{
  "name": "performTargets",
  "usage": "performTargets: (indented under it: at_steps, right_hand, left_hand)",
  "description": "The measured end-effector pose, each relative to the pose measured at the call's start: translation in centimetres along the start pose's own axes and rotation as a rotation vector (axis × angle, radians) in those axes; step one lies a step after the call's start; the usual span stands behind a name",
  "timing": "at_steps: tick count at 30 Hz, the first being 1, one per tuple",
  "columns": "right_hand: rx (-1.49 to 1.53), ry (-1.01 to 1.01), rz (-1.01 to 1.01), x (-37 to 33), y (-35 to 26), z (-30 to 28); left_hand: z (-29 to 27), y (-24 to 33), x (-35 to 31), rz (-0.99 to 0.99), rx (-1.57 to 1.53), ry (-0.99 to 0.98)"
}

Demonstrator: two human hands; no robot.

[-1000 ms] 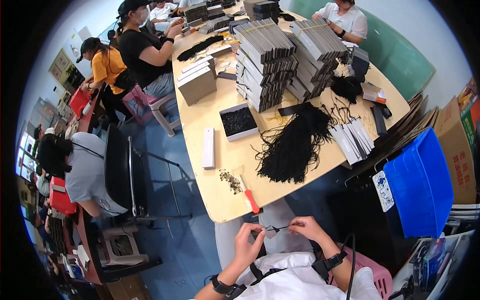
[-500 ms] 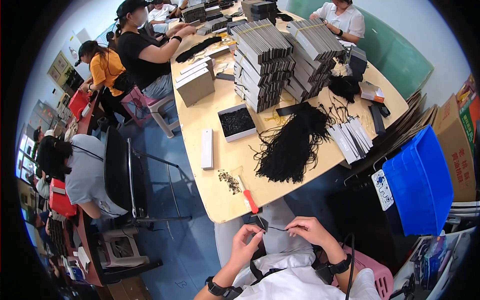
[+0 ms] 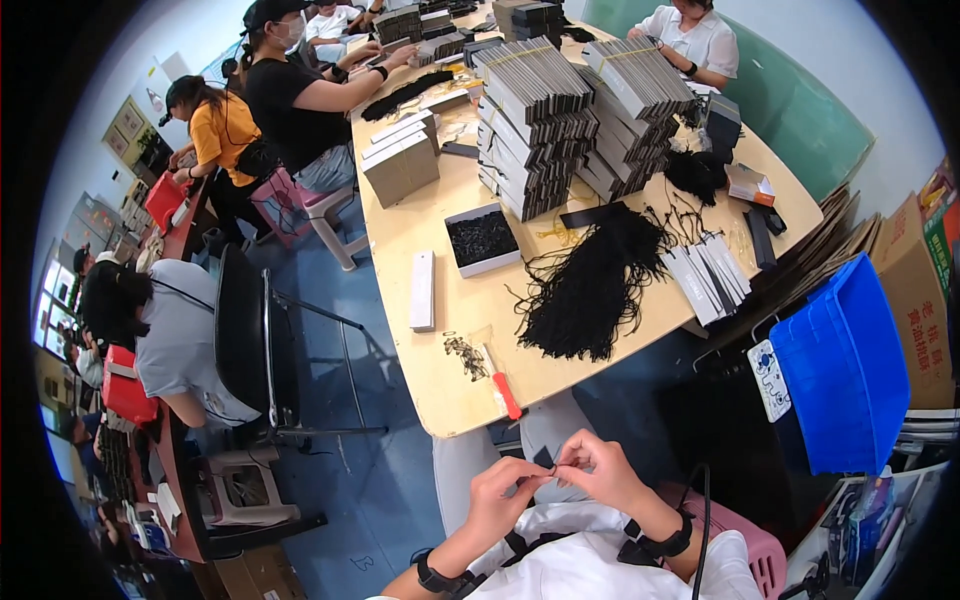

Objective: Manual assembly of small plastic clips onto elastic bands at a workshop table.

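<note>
Left hand [image 3: 500, 492]: fingers curled, thumb and fingertips pinched on a small dark piece [image 3: 553, 463] held over the lap, below the near edge of the bench [image 3: 440, 390]. Right hand [image 3: 597, 470]: fingers bent, tips meeting the left hand's on the same small dark piece; what the piece is cannot be told at this size. Both wrists wear dark straps.

Room, left to right. Far left of the hands: a seated person in a grey top [image 3: 175, 340] at another work surface, with a black chair [image 3: 245, 345] just behind them on a blue floor [image 3: 385, 500]. Farther up and left, a person in a yellow top [image 3: 222, 135] and a person in a black top [image 3: 290, 100] sit along the bench's left side.

Bench surface: pale wood, rounded near corner. Just above the left hand lie a red-handled cutter [image 3: 503, 385] and a scatter of small dark bits [image 3: 465, 355]. Beyond them, a white flat box [image 3: 422, 290] and an open tray of black pieces [image 3: 482, 238]. Above the right hand, a heap of black cords [image 3: 590, 290], touching a fan of white tags [image 3: 710, 280]. Behind it, tall stacks of grey flat boxes [image 3: 545, 110].

Right of the hands: a blue plastic bin [image 3: 850, 370] off the bench's edge, cardboard cartons [image 3: 925, 290] beyond it, green wall [image 3: 800, 100] behind.
</note>
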State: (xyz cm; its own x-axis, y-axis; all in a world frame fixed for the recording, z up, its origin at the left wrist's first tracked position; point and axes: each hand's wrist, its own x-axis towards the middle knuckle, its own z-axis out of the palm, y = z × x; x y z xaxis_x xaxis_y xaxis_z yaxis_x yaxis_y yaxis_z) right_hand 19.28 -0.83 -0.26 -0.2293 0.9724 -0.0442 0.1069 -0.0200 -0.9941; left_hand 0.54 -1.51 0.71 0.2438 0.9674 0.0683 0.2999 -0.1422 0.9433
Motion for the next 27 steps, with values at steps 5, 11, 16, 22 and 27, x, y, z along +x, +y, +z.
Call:
performTargets:
  at_steps: [5,11,16,22,27]
  right_hand:
    - [0.007,-0.197,-0.037,0.3,1.6,-2.1]
    - [-0.094,-0.326,-0.308,0.6,0.6,0.3]
    - [-0.101,-0.368,-0.3,1.1,2.1,1.4]
    - [-0.15,-0.164,-0.312,0.9,0.4,-0.3]
    - [-0.733,-0.119,-0.197,1.9,-1.5,-2.7]
  left_hand:
    - [-0.4,2.0,0.4,0.035,-0.023,0.019]
    - [-1.4,3.4,1.5,0.12,-0.204,0.025]
    - [-1.8,4.1,3.0,0.124,-0.359,0.149]
    - [-2.6,2.9,5.3,0.011,-0.462,0.566]
    - [-3.0,0.9,6.5,-0.071,-0.434,0.627]
